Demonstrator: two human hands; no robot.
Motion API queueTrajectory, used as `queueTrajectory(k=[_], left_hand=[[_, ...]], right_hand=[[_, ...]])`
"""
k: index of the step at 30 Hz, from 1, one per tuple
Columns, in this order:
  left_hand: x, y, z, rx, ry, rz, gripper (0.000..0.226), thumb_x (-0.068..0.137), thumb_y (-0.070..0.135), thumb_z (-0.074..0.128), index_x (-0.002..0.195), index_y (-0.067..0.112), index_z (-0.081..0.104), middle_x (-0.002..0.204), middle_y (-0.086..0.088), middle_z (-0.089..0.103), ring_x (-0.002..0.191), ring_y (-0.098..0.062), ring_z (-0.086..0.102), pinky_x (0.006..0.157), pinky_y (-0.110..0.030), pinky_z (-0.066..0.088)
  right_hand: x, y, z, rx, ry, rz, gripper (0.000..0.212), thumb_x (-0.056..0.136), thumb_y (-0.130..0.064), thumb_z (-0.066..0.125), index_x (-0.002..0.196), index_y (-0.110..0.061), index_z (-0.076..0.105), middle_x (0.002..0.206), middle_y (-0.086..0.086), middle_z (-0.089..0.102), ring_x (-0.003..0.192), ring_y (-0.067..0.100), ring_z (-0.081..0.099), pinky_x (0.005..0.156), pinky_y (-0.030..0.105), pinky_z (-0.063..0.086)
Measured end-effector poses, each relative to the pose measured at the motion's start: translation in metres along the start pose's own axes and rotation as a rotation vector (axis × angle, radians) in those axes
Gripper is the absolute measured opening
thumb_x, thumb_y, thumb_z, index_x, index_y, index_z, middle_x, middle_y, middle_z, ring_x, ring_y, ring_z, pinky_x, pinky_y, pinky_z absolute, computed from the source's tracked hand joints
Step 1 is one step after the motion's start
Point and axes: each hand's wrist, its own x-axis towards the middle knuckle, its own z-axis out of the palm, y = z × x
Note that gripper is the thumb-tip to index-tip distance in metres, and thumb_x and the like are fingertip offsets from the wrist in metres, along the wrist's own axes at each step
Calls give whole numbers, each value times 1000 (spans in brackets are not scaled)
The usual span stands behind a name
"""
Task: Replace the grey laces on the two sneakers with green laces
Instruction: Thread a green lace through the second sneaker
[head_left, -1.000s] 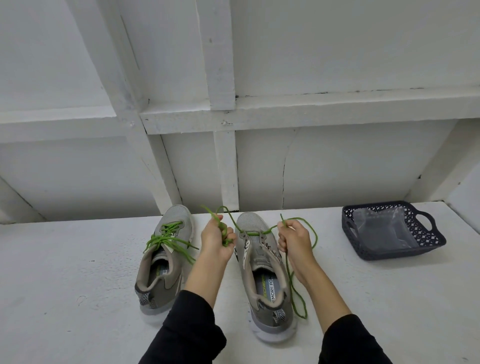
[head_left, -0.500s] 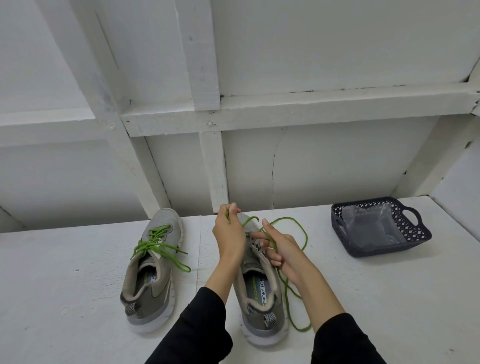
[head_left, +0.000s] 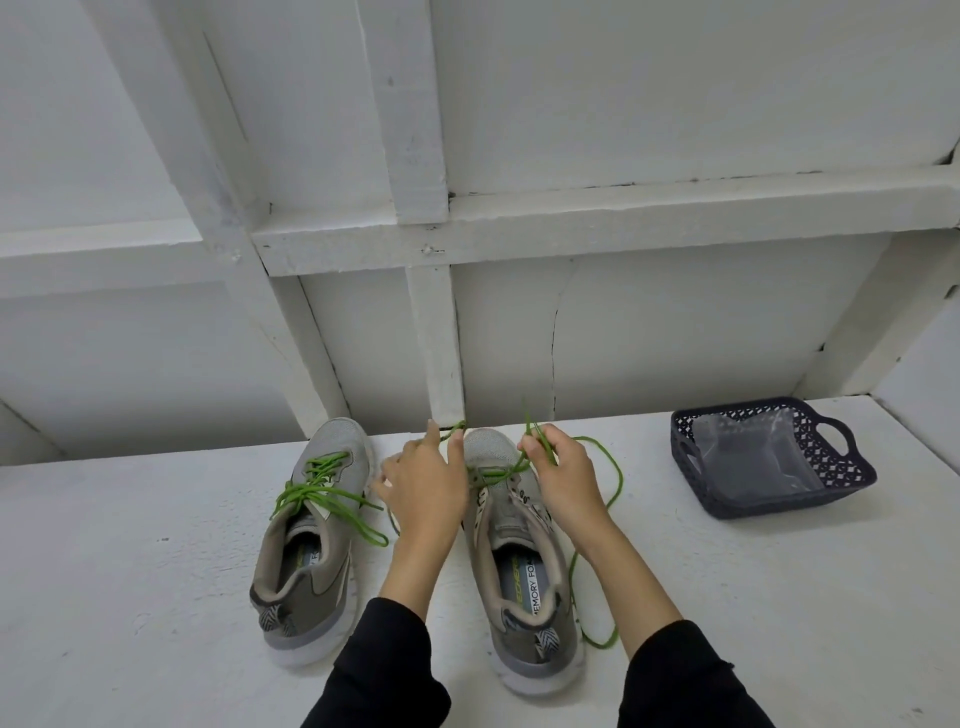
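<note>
Two grey sneakers stand side by side on the white table (head_left: 130, 597), toes toward the wall. The left sneaker (head_left: 311, 540) carries a green lace tied in a loose bow. The right sneaker (head_left: 524, 566) has a green lace (head_left: 615, 483) threaded only through its eyelets nearest the toe. My left hand (head_left: 423, 488) pinches one end of that lace between thumb and forefinger just left of the toe. My right hand (head_left: 558, 475) grips the other strand above the toe; the slack loops down the shoe's right side to the table.
A dark blue perforated basket (head_left: 847, 478) with a clear plastic bag inside sits at the right rear of the table. A white panelled wall with beams rises directly behind the shoes. Black sleeves cover both forearms.
Both hands moved apart from above the tongue to either side of the toe, drawing the lace ends outward. The camera view shifted slightly.
</note>
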Motion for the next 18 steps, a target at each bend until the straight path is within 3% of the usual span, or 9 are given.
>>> queueTrajectory(k=[2, 4, 6, 9, 12, 15, 18], left_hand=[[-5, 1, -6, 2, 19, 73, 57, 97, 59, 26, 144, 32, 43, 96, -2, 65, 107, -29, 56, 99, -48, 39], [-7, 4, -9, -58, 53, 117, 54, 95, 61, 34, 134, 32, 55, 104, -2, 54, 106, -29, 51, 96, -47, 41], [-5, 8, -7, -308, 18, 163, 45, 90, 63, 47, 115, 33, 69, 103, 7, 52, 108, -29, 49, 98, -47, 41], [-5, 17, -10, -651, -235, 123, 29, 84, 62, 59, 87, 39, 76, 94, 23, 68, 109, -14, 59, 99, -36, 42], [-9, 22, -13, -880, -467, 12, 17, 88, 34, 68, 94, 20, 78, 98, 11, 73, 101, -5, 63, 83, -17, 47], [-10, 19, -7, -973, -357, -73, 16, 96, 19, 58, 90, 14, 71, 93, 6, 70, 88, -8, 63, 71, -16, 46], [-8, 17, -5, -1156, -275, -190, 17, 101, 15, 46, 86, 14, 56, 79, 0, 62, 71, -14, 59, 68, -25, 47]], right_hand=[[-1, 4, -2, -84, -18, -37, 23, 98, -24, 49, 86, -6, 58, 78, 7, 59, 72, 17, 51, 63, 24, 37], [-2, 6, -3, -107, -53, -66, 24, 98, -26, 51, 85, -7, 59, 81, 9, 62, 75, 20, 54, 65, 26, 39], [-3, 7, -4, -127, -79, -107, 29, 97, -32, 52, 83, -8, 60, 80, 8, 63, 77, 21, 56, 67, 29, 42], [-6, 7, -7, -164, -102, -133, 28, 96, -36, 53, 84, -13, 63, 81, 3, 64, 79, 16, 58, 72, 29, 44], [-8, 6, -7, -182, -105, -122, 21, 95, -33, 55, 91, -16, 66, 85, -3, 66, 82, 11, 59, 73, 26, 45], [-11, 1, -8, -136, -51, -46, 20, 96, -36, 54, 93, -17, 60, 83, 0, 63, 77, 15, 58, 69, 30, 45], [-13, -2, -11, -136, -52, 107, 25, 100, -38, 42, 97, -13, 46, 82, -2, 53, 74, 11, 50, 62, 23, 39]])
